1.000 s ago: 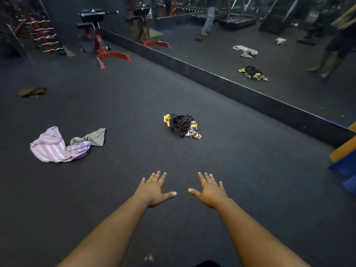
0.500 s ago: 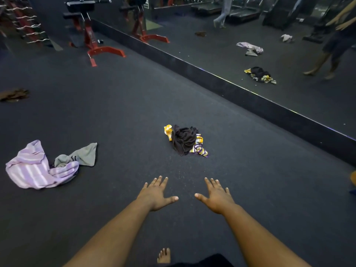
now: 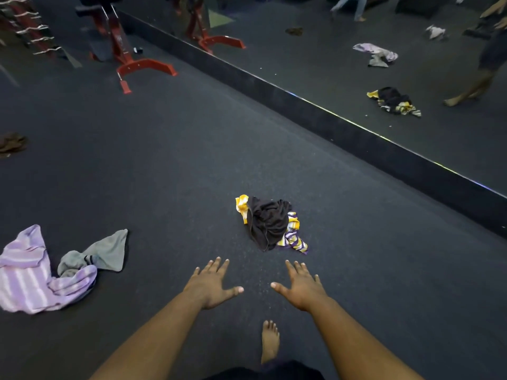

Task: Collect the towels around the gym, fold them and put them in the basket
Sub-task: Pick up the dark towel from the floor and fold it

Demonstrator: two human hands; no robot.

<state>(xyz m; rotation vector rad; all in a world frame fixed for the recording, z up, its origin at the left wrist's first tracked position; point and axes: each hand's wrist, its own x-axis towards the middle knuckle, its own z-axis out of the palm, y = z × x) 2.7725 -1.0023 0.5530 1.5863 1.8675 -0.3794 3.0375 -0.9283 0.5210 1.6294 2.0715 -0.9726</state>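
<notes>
A crumpled heap of a dark brown towel (image 3: 267, 222) over a yellow, purple and white striped towel (image 3: 293, 238) lies on the dark gym floor just ahead of me. My left hand (image 3: 210, 286) and my right hand (image 3: 300, 287) are stretched out side by side just short of the heap, palms down, fingers spread, holding nothing. At the left lie a lilac striped towel (image 3: 30, 275) and a grey towel (image 3: 98, 255), touching each other. A brown towel (image 3: 11, 142) lies farther off at the left edge. No basket is in view.
A wall mirror (image 3: 343, 64) with a dark base strip runs diagonally on the right and reflects the towels and a person's legs. A red bench frame (image 3: 129, 64) and a weight rack (image 3: 30, 31) stand at the back left. My bare foot (image 3: 270, 341) is below my hands.
I have walked forward. The brown and yellow heap is closer, the lilac and grey towels have slid to the left edge, and my foot has stepped into view. Both hands stay open.
</notes>
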